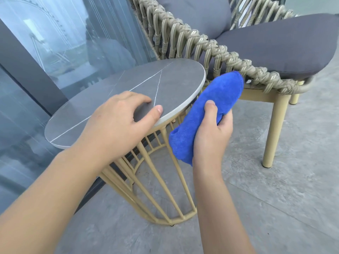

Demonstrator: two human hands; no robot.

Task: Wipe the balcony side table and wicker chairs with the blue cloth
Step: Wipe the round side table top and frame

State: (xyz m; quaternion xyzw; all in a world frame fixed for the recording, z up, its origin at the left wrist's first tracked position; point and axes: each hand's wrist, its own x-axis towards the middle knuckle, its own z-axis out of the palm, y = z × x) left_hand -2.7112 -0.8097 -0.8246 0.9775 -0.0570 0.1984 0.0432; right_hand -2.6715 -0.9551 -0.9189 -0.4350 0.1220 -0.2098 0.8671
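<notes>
Wicker chair (229,57) beside side table (102,92); blue cloth (207,114) perhaps touching.

Two bare forearms, no sleeves

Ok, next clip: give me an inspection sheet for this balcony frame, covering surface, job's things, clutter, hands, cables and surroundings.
Surface: round grey side table with pale veins, on a tan metal frame; no object stands on the visible top.
Job's things: blue cloth, bunched, its far end touching the wicker chair rim.
Clutter: nothing seen.
Hands: left hand rests on the table edge, fingers spread on the top; right hand grips the cloth off the table's side.
Cables: nothing seen.
Surroundings: grey cushions on the chair, glass railing behind the table, grey tiled floor.
</notes>
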